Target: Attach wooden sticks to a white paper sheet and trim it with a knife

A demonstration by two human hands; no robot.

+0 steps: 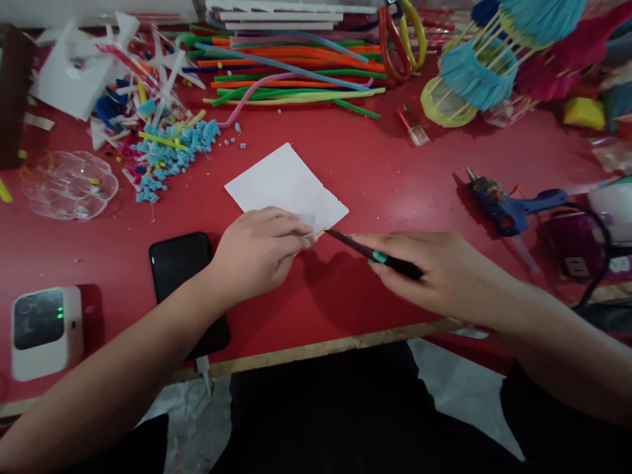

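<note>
A white square sheet (286, 181) lies turned cornerwise on the red table. My left hand (261, 247) rests over its near edge, with the fingers closed around a small translucent piece (307, 222). My right hand (434, 273) grips a slim, dark, knife-like tool (355, 246); whether it is a knife or tweezers I cannot tell. Its pointed tip reaches the left fingertips at the sheet's near corner, where a tiny yellowish bit shows. The fingers hide part of the sheet and the tool's handle.
A black phone (180, 263) lies partly under my left forearm, near a white device (47, 332). A blue glue gun (513, 204) lies right. Behind are coloured strips (296, 69), scissors (395, 46), blue foam bits (172, 155) and a clear flower-shaped dish (72, 184).
</note>
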